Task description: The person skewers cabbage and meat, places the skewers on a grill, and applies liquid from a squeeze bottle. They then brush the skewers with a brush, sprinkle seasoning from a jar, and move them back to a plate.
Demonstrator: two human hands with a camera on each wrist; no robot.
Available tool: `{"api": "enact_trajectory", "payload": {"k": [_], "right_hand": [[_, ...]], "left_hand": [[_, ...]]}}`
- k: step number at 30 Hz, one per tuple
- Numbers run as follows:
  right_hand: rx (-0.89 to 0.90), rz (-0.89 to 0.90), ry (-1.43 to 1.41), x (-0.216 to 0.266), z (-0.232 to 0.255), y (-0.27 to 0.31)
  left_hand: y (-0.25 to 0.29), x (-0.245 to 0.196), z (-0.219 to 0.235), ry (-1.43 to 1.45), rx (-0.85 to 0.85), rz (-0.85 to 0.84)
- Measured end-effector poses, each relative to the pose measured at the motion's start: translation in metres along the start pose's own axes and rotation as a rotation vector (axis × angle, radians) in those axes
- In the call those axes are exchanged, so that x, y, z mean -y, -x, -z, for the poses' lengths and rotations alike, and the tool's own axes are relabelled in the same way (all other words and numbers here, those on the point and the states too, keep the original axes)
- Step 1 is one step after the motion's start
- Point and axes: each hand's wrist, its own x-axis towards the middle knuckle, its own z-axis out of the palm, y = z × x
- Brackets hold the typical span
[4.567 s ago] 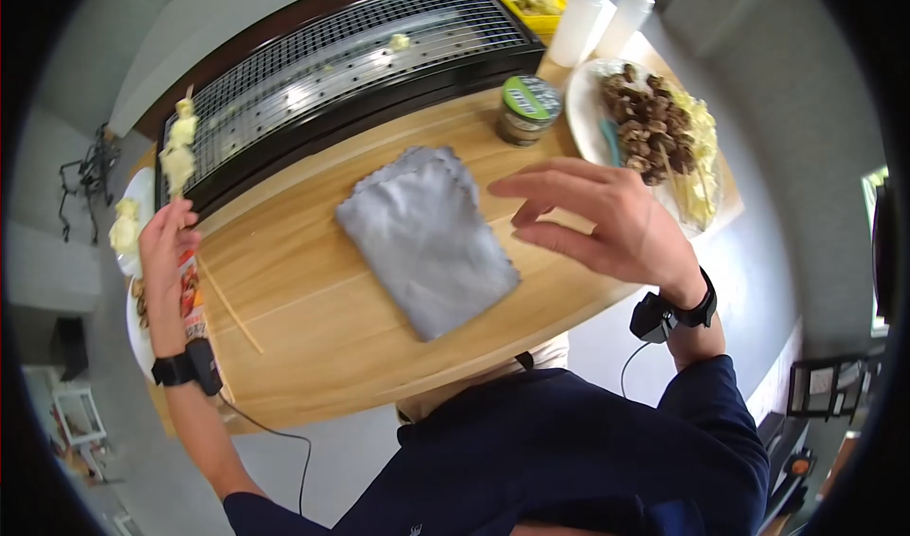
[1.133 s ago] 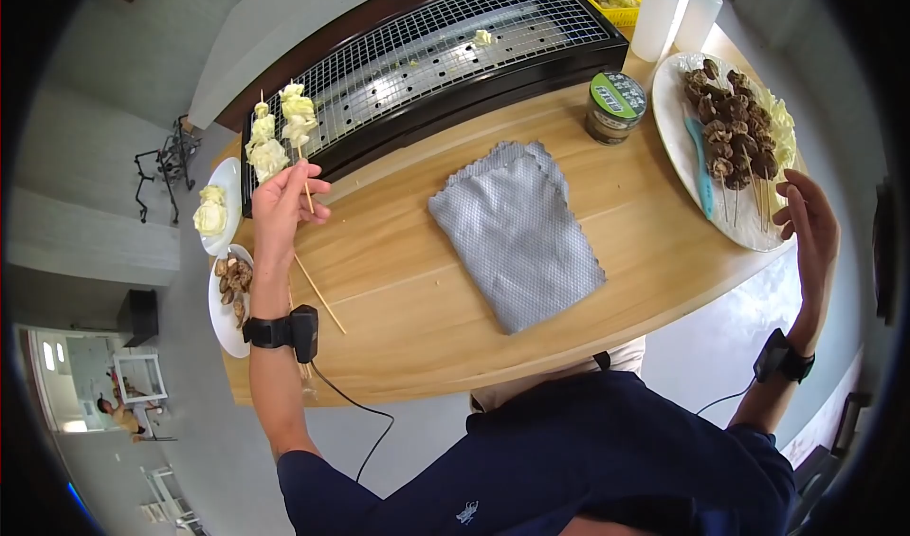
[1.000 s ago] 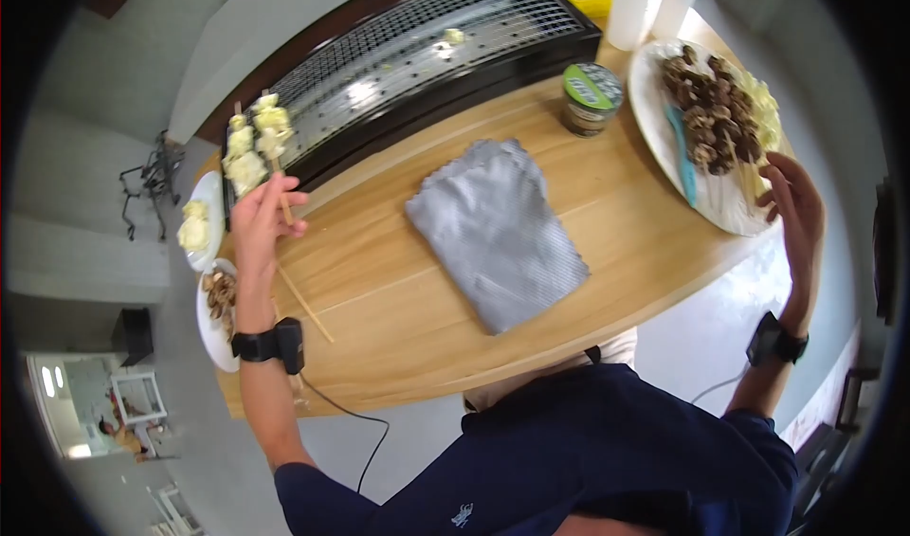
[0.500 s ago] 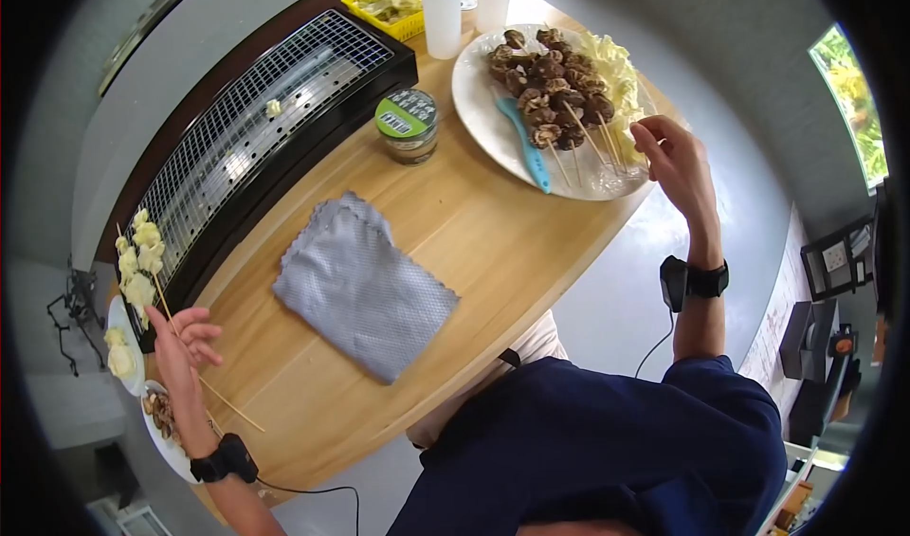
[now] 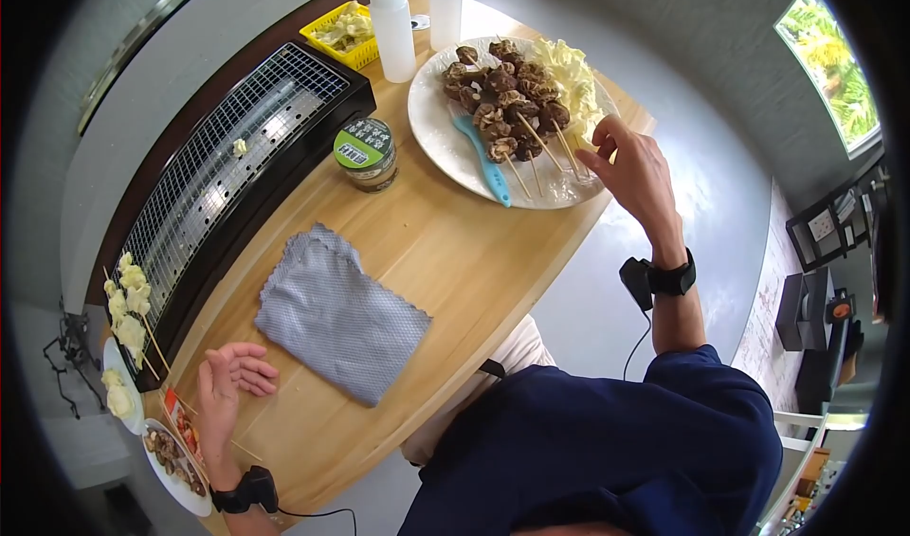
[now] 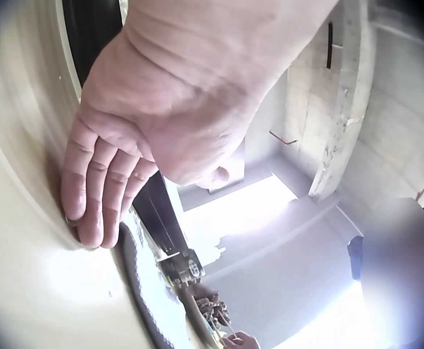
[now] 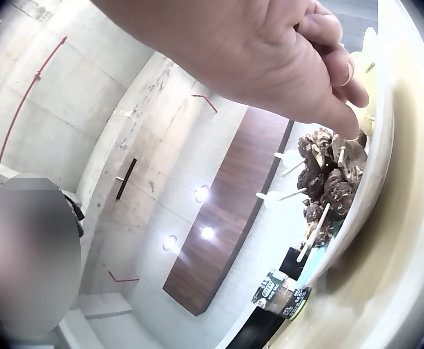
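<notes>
My left hand (image 5: 225,389) is at the table's left front, fingers extended and bent a little, holding nothing; in the left wrist view its fingertips are right at the tabletop. Two cabbage skewers (image 5: 137,294) lie side by side on the grill's near left end, beyond that hand. My right hand (image 5: 637,171) is at the right rim of the large white plate (image 5: 441,162), its fingers curled by the cabbage skewers (image 5: 572,81). I cannot tell whether it pinches a stick. Mushroom skewers (image 5: 507,100) and a blue brush (image 5: 483,162) lie on this plate.
The black grill (image 5: 218,171) runs along the far left edge. A grey cloth (image 5: 341,313) lies mid-table, near a green-lidded jar (image 5: 367,155). Squeeze bottles (image 5: 393,29) and a yellow basket (image 5: 355,53) stand behind. Small plates (image 5: 194,498), a red packet (image 5: 185,427) and a loose stick are at left.
My left hand has laid a cabbage skewer on the grill beside another, let go and drawn back. My right hand has come from near the cloth to the plate's rim. The view has turned right.
</notes>
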Motion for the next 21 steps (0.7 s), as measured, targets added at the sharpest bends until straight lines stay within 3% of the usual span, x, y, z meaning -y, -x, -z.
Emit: {"api": "enact_trajectory", "payload": {"k": [4,12,14,16,21], "right_hand": [[0.103,0.011,0.016,-0.005,-0.001,0.001],[0.126,-0.064,0.057,0.005,-0.002,-0.001],[0.053,-0.026,0.052,-0.006,-0.005,-0.001],[-0.155,-0.039,0.088,-0.016,-0.006,-0.001],[-0.099,0.027,0.092,-0.033,-0.007,-0.001]], "left_hand": [[-0.012,-0.002,-0.007,0.022,0.071,-0.048],[-0.025,0.002,-0.010,0.063,0.076,-0.013],[-0.027,0.005,-0.010,0.092,0.067,0.017],[-0.026,0.010,-0.009,0.114,0.044,0.016],[-0.026,0.013,-0.008,0.115,0.044,0.017]]}}
